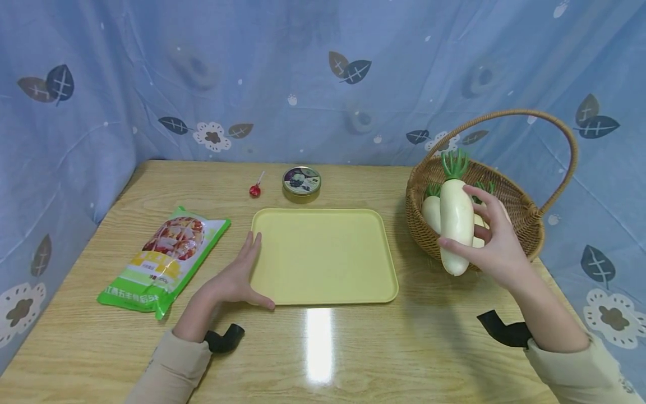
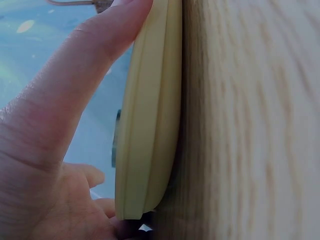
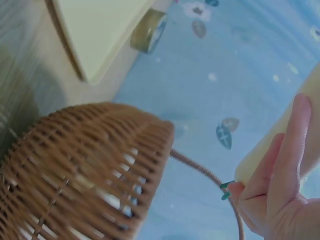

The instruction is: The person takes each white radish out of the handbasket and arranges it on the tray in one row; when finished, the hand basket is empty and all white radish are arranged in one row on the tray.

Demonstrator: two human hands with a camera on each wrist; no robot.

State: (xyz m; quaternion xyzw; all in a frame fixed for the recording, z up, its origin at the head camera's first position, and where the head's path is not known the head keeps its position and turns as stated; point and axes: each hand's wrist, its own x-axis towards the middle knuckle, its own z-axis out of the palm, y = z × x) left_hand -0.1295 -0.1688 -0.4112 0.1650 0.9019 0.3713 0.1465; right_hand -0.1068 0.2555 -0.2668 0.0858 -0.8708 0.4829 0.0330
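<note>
A white radish (image 1: 456, 224) with a green top is gripped by my right hand (image 1: 492, 235), thumb on one side and fingers on the other. It is held in front of the wicker basket (image 1: 530, 224), top pointing away. More white radishes (image 1: 432, 212) lie inside the basket, partly hidden behind the held one. My left hand (image 1: 237, 275) rests at the left edge of the pale yellow tray (image 1: 323, 258), its fingers spread along the rim and its thumb at the near left corner. In the left wrist view the thumb (image 2: 95, 60) touches the tray's side (image 2: 145, 125).
Left of the tray lies a green and white food packet (image 1: 166, 261). Behind the tray are a red lollipop (image 1: 255, 190) and a round tin (image 1: 301, 182). The basket's tall handle (image 1: 525, 113) arches over its opening. A blue patterned curtain (image 1: 303, 84) hangs along the table's back.
</note>
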